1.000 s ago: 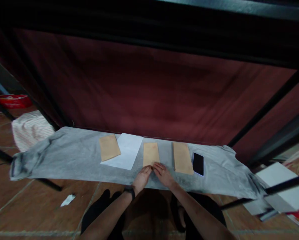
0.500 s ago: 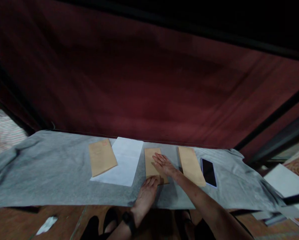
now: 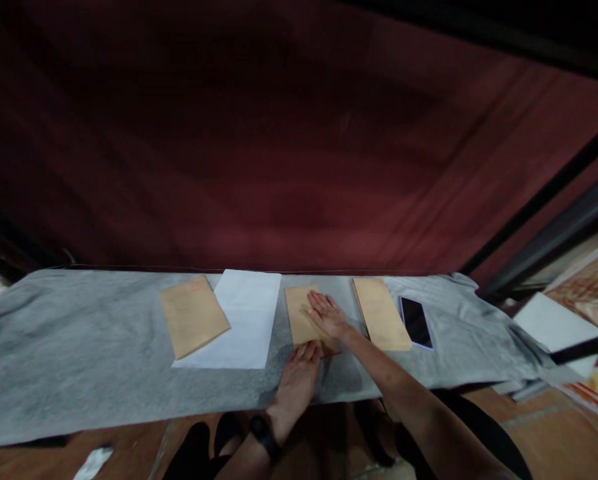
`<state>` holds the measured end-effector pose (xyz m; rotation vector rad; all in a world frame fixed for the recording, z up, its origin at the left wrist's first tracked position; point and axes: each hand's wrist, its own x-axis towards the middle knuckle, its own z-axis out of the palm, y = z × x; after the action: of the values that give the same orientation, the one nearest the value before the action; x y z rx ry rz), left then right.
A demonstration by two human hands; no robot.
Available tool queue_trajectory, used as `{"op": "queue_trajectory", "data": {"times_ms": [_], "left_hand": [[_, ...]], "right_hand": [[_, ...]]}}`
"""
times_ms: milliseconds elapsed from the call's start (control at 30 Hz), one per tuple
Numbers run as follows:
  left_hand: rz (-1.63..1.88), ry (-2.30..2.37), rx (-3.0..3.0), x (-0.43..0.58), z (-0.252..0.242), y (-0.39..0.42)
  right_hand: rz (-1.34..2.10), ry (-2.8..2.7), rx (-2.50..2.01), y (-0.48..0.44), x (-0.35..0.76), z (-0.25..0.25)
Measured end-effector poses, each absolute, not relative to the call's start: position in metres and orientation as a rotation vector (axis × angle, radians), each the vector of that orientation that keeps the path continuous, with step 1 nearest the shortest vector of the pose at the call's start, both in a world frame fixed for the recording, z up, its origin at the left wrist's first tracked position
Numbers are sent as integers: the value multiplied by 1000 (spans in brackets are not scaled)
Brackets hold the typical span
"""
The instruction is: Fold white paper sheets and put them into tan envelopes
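A brown paper envelope (image 3: pixel 299 313) lies flat on the grey cloth in front of me. My left hand (image 3: pixel 299 373), with a dark band on its wrist, rests its fingertips on the envelope's near edge. Across its upper right part lies my right hand (image 3: pixel 329 315), flat with the fingers stretched out. To the right is a stack of brown envelopes (image 3: pixel 381 317). On the left, another brown envelope (image 3: pixel 195 317) overlaps a sheet of white paper (image 3: pixel 251 320).
A phone (image 3: pixel 416 322) lies right of the stack. The grey cloth (image 3: pixel 89 347) covers a long narrow surface. Behind it hangs a dark red fabric wall (image 3: pixel 289 200). A crumpled white scrap (image 3: pixel 93 463) is on the tiled floor, and a white board (image 3: pixel 553 327) stands at right.
The view has tilted and shifted a little. Both hands stay on the middle envelope; the right hand's fingers have drawn closer together. The other papers lie as before.
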<state>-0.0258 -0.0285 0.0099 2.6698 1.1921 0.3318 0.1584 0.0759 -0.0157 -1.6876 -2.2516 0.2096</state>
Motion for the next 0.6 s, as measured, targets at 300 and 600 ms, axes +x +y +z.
{"op": "queue_trajectory", "data": {"times_ms": [300, 600], "left_hand": [[447, 1130, 2742, -35, 3, -35], [427, 1115, 2693, -35, 4, -35]], "right_hand": [[442, -2286, -1674, -7, 166, -11], [659, -2382, -1556, 11, 179, 4]]}}
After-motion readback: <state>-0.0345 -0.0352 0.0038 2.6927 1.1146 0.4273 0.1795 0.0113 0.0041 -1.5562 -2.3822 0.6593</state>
